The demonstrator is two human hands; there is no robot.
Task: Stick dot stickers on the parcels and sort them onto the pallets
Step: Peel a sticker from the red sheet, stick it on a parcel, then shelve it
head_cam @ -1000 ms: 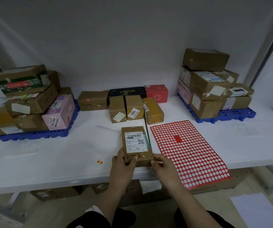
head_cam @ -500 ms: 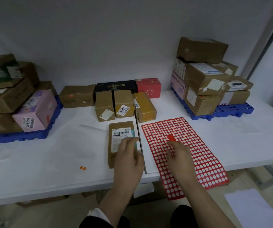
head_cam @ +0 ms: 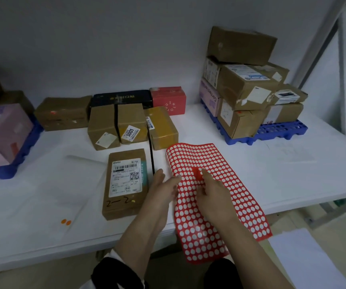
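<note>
The red sticker sheet [head_cam: 230, 184] lies on the white table [head_cam: 32, 205], its near end hanging over the front edge and its left side lifted. The left grip [head_cam: 162, 190] is wide, its straight fingers touching that raised left edge. The right grip [head_cam: 213, 195] rests on the sheet with the forefinger stretched to a solid red patch [head_cam: 197, 174]; I cannot tell whether it pinches anything. The brown parcel [head_cam: 126, 184] lies flat just left of the left grip, apart from it, with its white label up and a yellow dot [head_cam: 133, 201] near its front end. Stacked boxes fill the blue pallets at left [head_cam: 7, 170] and right [head_cam: 280, 130].
</note>
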